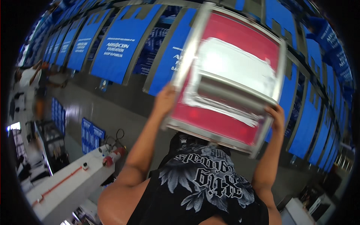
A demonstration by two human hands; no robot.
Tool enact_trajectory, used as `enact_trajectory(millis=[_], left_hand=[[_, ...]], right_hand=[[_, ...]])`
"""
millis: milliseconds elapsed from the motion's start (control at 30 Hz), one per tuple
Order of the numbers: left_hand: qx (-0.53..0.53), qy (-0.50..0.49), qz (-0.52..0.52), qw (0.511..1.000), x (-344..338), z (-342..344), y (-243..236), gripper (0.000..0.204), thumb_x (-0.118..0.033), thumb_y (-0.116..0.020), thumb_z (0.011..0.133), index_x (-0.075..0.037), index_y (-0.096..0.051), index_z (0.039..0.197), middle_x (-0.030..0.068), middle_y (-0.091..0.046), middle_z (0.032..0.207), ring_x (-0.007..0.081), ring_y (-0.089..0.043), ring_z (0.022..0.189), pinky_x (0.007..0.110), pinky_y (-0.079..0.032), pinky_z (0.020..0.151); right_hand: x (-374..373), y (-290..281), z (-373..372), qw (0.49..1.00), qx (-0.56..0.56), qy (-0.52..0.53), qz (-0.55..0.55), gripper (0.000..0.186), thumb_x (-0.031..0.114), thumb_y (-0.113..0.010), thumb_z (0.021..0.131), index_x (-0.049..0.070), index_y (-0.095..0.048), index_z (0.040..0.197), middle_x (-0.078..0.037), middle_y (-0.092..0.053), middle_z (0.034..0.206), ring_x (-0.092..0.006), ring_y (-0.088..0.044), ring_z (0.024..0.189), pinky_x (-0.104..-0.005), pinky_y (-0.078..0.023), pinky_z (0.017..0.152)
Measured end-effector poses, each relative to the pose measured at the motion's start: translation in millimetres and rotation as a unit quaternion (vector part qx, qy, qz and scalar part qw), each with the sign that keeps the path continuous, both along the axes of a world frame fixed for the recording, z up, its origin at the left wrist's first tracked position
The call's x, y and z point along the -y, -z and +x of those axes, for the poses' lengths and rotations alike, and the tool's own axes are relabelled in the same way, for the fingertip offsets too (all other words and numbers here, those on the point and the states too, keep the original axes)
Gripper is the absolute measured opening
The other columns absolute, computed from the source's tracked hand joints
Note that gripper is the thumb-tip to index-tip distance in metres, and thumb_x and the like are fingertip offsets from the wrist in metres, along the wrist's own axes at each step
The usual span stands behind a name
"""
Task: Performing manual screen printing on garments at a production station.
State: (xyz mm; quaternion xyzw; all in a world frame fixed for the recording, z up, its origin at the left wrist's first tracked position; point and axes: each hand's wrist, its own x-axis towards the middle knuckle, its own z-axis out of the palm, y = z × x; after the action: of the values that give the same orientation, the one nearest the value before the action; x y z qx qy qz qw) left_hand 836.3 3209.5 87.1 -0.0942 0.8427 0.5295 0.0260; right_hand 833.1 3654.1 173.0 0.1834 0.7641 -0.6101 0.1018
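Observation:
Both my hands hold a screen printing frame (282,67) tilted up over the row of blue panels. Its metal rails surround a red mesh (225,32) smeared with a thick patch of white ink (236,62). Across the inside lies a squeegee with a long metal handle (234,90), its edge in the ink. My left hand (166,98) is closed around the left rail near its lower end. On the other side my right hand (276,115) grips the right rail beside the squeegee's end; whether it also pins the squeegee, I cannot tell.
Blue printed fabric panels (116,45) lie on boards in long rows to both sides. More blue pieces (330,41) hang at the far right. Behind me at left, a white ledge (67,183) carries a red cylindrical object (113,156). A person (30,77) is at the far left.

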Motion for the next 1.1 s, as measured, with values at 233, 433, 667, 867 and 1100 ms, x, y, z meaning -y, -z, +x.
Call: enact_trajectory(millis=[233, 433, 667, 867, 1100], left_hand=[[0.007, 0.021, 0.102, 0.994, -181, 21, 11, 0.049, -0.036, -0.052, 0.091, 0.001, -0.049, 0.124, 0.0234, -0.059, 0.113, 0.0326, -0.057, 0.108, 0.034, -0.044, 0.089], [0.053, -0.019, 0.118, 0.991, -256, 35, 16, 0.039, -0.022, -0.054, 0.092, 0.001, -0.052, 0.123, 0.0127, -0.062, 0.112, 0.0135, -0.057, 0.098, 0.027, -0.045, 0.085], [0.051, -0.03, 0.071, 0.996, -279, 50, 1, 0.041, -0.028, -0.05, 0.094, 0.002, -0.053, 0.122, 0.0119, -0.063, 0.108, 0.0134, -0.056, 0.096, 0.027, -0.043, 0.085], [0.03, -0.036, 0.076, 0.996, -276, 58, 20, 0.037, -0.026, -0.049, 0.094, 0.001, -0.055, 0.119, 0.0119, -0.063, 0.107, 0.0149, -0.056, 0.098, 0.027, -0.042, 0.087], [0.073, -0.038, 0.045, 0.996, -272, 19, 18, 0.049, -0.036, -0.053, 0.092, 0.003, -0.052, 0.122, 0.0138, -0.061, 0.112, 0.0166, -0.055, 0.102, 0.026, -0.041, 0.088]], right_hand=[[-181, 7, 61, 0.998, -0.023, 0.057, 0.022, 0.039, 0.013, -0.069, 0.066, -0.001, -0.063, 0.102, -0.005, -0.063, 0.09, -0.0152, -0.056, 0.081, -0.027, -0.04, 0.075], [-261, 26, 61, 0.999, -0.03, 0.039, -0.002, 0.034, 0.008, -0.07, 0.064, 0.0, -0.064, 0.097, -0.005, -0.064, 0.087, -0.0157, -0.059, 0.081, -0.029, -0.045, 0.076], [-272, 29, 47, 0.998, 0.0, 0.018, -0.061, 0.031, 0.004, -0.072, 0.063, -0.001, -0.068, 0.094, -0.005, -0.064, 0.083, -0.0119, -0.056, 0.077, -0.0255, -0.043, 0.074], [-273, 37, 45, 0.999, 0.009, 0.03, -0.01, 0.038, 0.005, -0.074, 0.061, -0.002, -0.066, 0.097, -0.007, -0.065, 0.086, -0.0154, -0.059, 0.08, -0.0277, -0.045, 0.077], [-284, 59, 21, 1.0, -0.015, 0.005, -0.014, 0.038, 0.014, -0.076, 0.066, 0.001, -0.066, 0.1, -0.006, -0.066, 0.091, -0.0163, -0.057, 0.087, -0.0291, -0.038, 0.086]])
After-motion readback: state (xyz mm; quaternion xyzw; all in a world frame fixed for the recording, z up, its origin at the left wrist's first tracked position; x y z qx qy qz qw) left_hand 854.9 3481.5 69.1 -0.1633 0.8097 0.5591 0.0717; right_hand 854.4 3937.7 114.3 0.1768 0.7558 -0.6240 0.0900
